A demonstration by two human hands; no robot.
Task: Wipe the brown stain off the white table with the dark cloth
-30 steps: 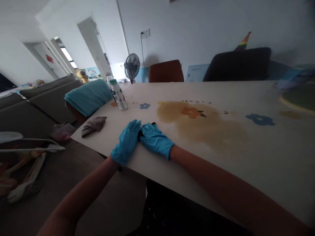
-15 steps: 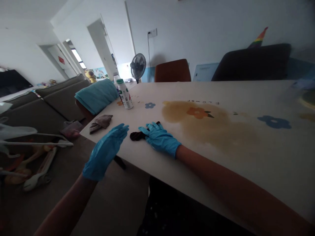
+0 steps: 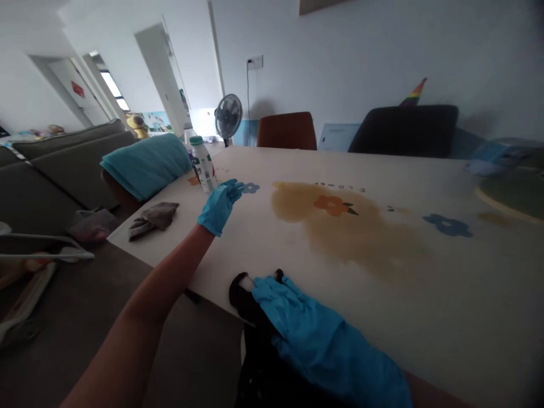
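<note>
My left hand (image 3: 221, 206), in a blue glove, reaches over the table (image 3: 238, 249) with its fingers stretched out and nothing in them. Just behind it stands a white bottle with a green cap (image 3: 202, 165), upright; whether the fingertips touch it I cannot tell. Low at the near table edge, my right hand (image 3: 306, 323), also blue-gloved, presses down on a dark cloth (image 3: 244, 299). Part of this cloth sticks out at the fingertips and the rest is hidden under the palm. A greyish-brown cloth (image 3: 153, 219) lies crumpled near the table's left corner.
A teal towel (image 3: 147, 164) hangs over a chair at the table's left end. Behind the table stand a brown chair (image 3: 287, 131), a black chair (image 3: 406, 131) and a fan (image 3: 228, 117). A round green item (image 3: 516, 195) is at the right.
My left hand has moved forward over the table towards the bottle. My right hand has drawn the dark cloth back to the near edge. The view has shifted slightly.
</note>
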